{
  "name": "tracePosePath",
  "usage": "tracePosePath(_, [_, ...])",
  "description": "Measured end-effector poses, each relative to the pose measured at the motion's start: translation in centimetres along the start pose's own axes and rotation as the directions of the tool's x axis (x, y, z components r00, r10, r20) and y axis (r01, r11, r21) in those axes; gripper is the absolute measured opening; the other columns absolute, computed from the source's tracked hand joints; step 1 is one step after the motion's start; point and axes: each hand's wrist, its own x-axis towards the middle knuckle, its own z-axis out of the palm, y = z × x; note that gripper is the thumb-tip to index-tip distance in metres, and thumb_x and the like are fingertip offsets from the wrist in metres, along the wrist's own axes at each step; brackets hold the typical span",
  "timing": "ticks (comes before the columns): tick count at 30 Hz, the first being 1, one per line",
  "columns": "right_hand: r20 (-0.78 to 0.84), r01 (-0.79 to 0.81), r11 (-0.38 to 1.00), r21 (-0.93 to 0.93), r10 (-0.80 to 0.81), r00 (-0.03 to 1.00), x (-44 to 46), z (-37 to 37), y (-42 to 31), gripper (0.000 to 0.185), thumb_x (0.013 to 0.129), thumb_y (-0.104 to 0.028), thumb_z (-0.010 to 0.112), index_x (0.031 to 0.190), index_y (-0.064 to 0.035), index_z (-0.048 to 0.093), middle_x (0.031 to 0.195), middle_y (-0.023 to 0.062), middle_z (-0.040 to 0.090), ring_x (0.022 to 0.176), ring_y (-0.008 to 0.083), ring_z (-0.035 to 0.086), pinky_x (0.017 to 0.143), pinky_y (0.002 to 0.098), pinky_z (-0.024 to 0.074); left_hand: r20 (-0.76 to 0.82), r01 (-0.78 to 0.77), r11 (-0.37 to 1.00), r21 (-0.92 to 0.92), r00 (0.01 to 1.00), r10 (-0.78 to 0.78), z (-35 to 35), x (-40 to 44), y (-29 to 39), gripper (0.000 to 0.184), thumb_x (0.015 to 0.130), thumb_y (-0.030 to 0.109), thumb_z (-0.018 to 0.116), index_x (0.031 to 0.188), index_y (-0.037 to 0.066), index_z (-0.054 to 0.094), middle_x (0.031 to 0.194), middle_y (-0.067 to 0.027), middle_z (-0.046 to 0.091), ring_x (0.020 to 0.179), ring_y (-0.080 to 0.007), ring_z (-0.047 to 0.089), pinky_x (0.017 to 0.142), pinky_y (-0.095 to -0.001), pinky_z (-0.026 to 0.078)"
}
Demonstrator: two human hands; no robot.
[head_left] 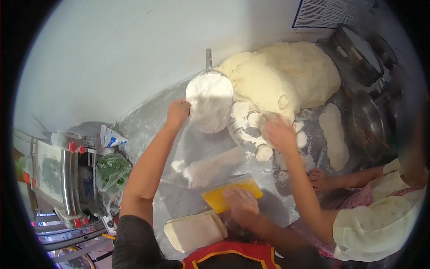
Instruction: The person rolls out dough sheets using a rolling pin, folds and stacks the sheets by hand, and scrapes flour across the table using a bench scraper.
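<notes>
My left hand (179,112) is closed at the left rim of a round bowl (209,101) of white flour, seemingly gripping it; a metal handle (208,58) stands up behind it. A wide yellow dough scraper (219,201) lies under my right hand (242,204), whose slightly blurred fingers rest across it. Just beyond its edge is a floury strip (215,166) on the metal table. Below and left of the scraper, a folded stack of dough sheets (195,231) sits near my apron.
A large dough mass (286,74) lies against the wall. A co-worker's blurred hand (280,132) is among small dough pieces (264,153); their other hand (320,179) is near a long dough strip (333,136). Metal pans (367,123) stand right, a roller machine (69,179) left.
</notes>
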Motion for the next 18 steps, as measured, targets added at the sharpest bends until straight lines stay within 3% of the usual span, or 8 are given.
tracePosePath(3, [0.004, -0.007, 0.999, 0.032, 0.007, 1.0, 0.4, -0.5, 0.2, 0.034, 0.079, -0.009, 0.055, 0.111, -0.0062, 0.065, 0.113, 0.0127, 0.066, 0.108, 0.0318, 0.062, 0.095, 0.046, 0.046, 0.195, -0.083, 0.994, -0.076, 0.976, 0.096, 3.1, 4.6, 0.6, 0.013, 0.076, 0.006, 0.058, 0.077, 0.001, 0.07, 0.068, -0.008, 0.065, 0.061, -0.0189, 0.061, 0.057, -0.0324, 0.048])
tracePosePath(4, [0.031, -0.019, 1.0, 0.023, 0.018, 0.999, 0.3, -0.4, 0.5, 0.035, 0.079, -0.009, 0.055, 0.112, -0.0061, 0.064, 0.114, 0.0127, 0.066, 0.108, 0.0316, 0.062, 0.095, 0.0458, 0.0459, 0.268, -0.533, 0.801, 0.273, 0.842, 0.469, 4.4, 5.7, 1.6, 0.014, 0.075, 0.011, 0.06, 0.074, 0.003, 0.071, 0.069, -0.0108, 0.067, 0.061, -0.0233, 0.063, 0.059, -0.0349, 0.05])
tracePosePath(5, [0.057, -0.029, 0.999, 0.012, 0.029, 0.998, 0.1, -0.2, 0.7, 0.035, 0.079, -0.009, 0.055, 0.113, -0.0061, 0.064, 0.115, 0.0126, 0.065, 0.109, 0.0314, 0.061, 0.095, 0.0456, 0.0459, 0.457, -0.8, 0.316, 0.51, 0.563, 0.689, 6.1, 6.6, 2.8, 0.016, 0.074, 0.015, 0.062, 0.071, 0.004, 0.072, 0.071, -0.0136, 0.069, 0.061, -0.0277, 0.064, 0.061, -0.0374, 0.051])
tracePosePath(7, [0.106, -0.04, 0.999, -0.003, 0.04, 0.994, -0.2, -0.5, 0.9, 0.037, 0.079, -0.009, 0.055, 0.115, -0.0058, 0.063, 0.117, 0.0124, 0.065, 0.11, 0.0312, 0.061, 0.096, 0.0451, 0.0457, 0.509, -0.669, 0.195, 0.717, 0.694, 0.51, 10.8, 8.0, 5.8, 0.014, 0.073, 0.018, 0.064, 0.072, 0.008, 0.074, 0.081, -0.0132, 0.07, 0.074, -0.0307, 0.068, 0.065, -0.0388, 0.053])
tracePosePath(9, [0.102, -0.042, 0.999, 0.005, 0.042, 0.994, -0.5, -1.1, 1.1, 0.036, 0.079, -0.009, 0.055, 0.114, -0.0058, 0.063, 0.116, 0.0124, 0.065, 0.109, 0.0311, 0.061, 0.095, 0.0451, 0.0457, 0.467, -0.655, 0.331, 0.68, 0.734, 0.493, 15.0, 9.5, 6.9, 0.017, 0.073, 0.016, 0.063, 0.077, 0.003, 0.073, 0.083, -0.0178, 0.07, 0.081, -0.032, 0.069, 0.07, -0.04, 0.053])
tracePosePath(12, [0.089, -0.047, 0.999, 0.025, 0.044, 0.995, -0.6, -1.4, 1.5, 0.036, 0.079, -0.009, 0.055, 0.113, -0.0059, 0.063, 0.115, 0.0124, 0.065, 0.108, 0.0311, 0.061, 0.095, 0.045, 0.0456, 0.224, -0.353, 0.884, 0.307, 0.93, 0.293, 21.2, 11.1, 6.7, 0.022, 0.075, 0.016, 0.061, 0.081, -0.002, 0.071, 0.084, -0.0235, 0.069, 0.085, -0.0363, 0.068, 0.075, -0.043, 0.053])
tracePosePath(15, [0.071, -0.046, 0.998, 0.04, 0.043, 0.997, -0.5, -1.3, 2.1, 0.035, 0.078, -0.009, 0.054, 0.113, -0.0059, 0.063, 0.113, 0.0124, 0.065, 0.107, 0.031, 0.061, 0.094, 0.0449, 0.0455, 0.029, -0.093, 0.986, 0.138, 0.996, 0.09, 25.6, 9.4, 8.1, 0.026, 0.077, 0.017, 0.058, 0.085, -0.006, 0.069, 0.085, -0.0278, 0.068, 0.085, -0.0405, 0.067, 0.078, -0.0456, 0.051])
tracePosePath(18, [0.057, -0.044, 0.998, 0.046, 0.041, 0.998, -0.2, -1.2, 2.6, 0.035, 0.078, -0.009, 0.054, 0.112, -0.0059, 0.064, 0.112, 0.0124, 0.065, 0.106, 0.0309, 0.061, 0.094, 0.0448, 0.0454, 0.107, -0.024, 0.997, -0.071, 0.994, 0.031, 26.5, 10.5, 6.7, 0.015, 0.078, 0.012, 0.062, 0.081, -0.002, 0.067, 0.077, -0.0207, 0.065, 0.076, -0.0336, 0.066, 0.069, -0.0377, 0.05])
